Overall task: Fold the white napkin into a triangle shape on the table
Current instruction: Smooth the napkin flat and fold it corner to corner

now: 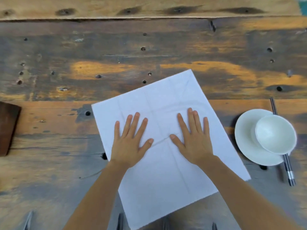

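The white napkin (164, 97) lies spread flat as a square, turned a little clockwise, on the worn wooden table (116, 52). Faint crease lines cross it. Its near corner hangs past the table's front edge. My left hand (128, 143) rests palm down on the napkin's left half, fingers straight and spread. My right hand (192, 140) rests palm down on the right half in the same way. The two thumbs point toward each other near the middle crease.
A white bowl (275, 134) sits tilted on a white plate (245, 140) to the right of the napkin. Dark chopsticks (289, 170) lie under the plate. A dark brown wooden block (8, 128) is at the left edge.
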{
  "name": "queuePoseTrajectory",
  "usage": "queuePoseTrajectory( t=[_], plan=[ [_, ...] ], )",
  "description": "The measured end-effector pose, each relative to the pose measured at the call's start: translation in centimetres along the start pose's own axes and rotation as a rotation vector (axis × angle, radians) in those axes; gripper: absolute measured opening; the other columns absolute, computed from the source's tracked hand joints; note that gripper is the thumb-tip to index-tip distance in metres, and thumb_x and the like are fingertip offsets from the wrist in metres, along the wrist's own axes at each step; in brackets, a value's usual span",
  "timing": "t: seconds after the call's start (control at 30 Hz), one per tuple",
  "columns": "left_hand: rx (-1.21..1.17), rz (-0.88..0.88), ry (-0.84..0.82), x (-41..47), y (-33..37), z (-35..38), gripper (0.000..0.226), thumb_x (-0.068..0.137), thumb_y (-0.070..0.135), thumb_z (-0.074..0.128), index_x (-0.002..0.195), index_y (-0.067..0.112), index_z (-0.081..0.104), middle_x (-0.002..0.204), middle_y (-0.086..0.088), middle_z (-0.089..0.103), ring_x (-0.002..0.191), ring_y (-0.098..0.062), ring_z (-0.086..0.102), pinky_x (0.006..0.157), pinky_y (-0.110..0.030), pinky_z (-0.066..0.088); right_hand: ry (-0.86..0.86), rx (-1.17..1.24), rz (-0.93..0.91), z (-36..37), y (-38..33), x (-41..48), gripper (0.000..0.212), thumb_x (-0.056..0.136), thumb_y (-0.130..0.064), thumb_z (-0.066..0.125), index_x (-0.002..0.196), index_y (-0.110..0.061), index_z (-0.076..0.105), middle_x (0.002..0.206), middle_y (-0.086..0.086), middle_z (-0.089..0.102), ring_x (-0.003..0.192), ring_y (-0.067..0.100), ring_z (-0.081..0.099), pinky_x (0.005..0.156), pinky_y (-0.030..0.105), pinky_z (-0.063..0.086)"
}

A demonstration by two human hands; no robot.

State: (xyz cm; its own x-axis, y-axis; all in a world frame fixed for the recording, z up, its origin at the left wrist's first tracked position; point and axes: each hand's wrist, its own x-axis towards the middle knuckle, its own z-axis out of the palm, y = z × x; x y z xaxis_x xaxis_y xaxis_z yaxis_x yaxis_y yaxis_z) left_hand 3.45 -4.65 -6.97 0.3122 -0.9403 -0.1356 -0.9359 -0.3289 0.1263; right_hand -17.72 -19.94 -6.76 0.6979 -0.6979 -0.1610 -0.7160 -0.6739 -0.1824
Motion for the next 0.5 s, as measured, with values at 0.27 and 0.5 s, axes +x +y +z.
queuePoseTrajectory(
  t=[0.27, 0.5],
  plan=[
    [-0.125, -0.51, -0.001, -1.5, 2.4, 0.7, 0.073, 0.101, 0.069, 0.015, 0.164, 0.034, 0.0, 0.172, 0.002, -0.01, 0.158, -0.019, -0.011, 0.125, -0.058, -0.002, -0.053, -0.125, -0.493, -1.7, 0.8, 10.6, 0.075, 0.1, -0.067, 0.026, 0.161, -0.027, 0.013, 0.17, 0.011, 0.001, 0.156, 0.025, 0.0, 0.123, 0.055, 0.007],
    [-0.157, -0.589, 0.02, -1.0, 2.9, 0.8, 0.075, 0.101, 0.068, 0.016, 0.164, 0.029, 0.006, 0.173, -0.002, -0.005, 0.159, -0.023, -0.005, 0.124, -0.062, 0.002, -0.068, -0.11, -0.552, -2.1, -0.1, 12.9, 0.075, 0.099, -0.067, 0.026, 0.162, -0.027, 0.012, 0.17, 0.01, -0.001, 0.156, 0.024, -0.003, 0.123, 0.058, 0.003]
  ],
)
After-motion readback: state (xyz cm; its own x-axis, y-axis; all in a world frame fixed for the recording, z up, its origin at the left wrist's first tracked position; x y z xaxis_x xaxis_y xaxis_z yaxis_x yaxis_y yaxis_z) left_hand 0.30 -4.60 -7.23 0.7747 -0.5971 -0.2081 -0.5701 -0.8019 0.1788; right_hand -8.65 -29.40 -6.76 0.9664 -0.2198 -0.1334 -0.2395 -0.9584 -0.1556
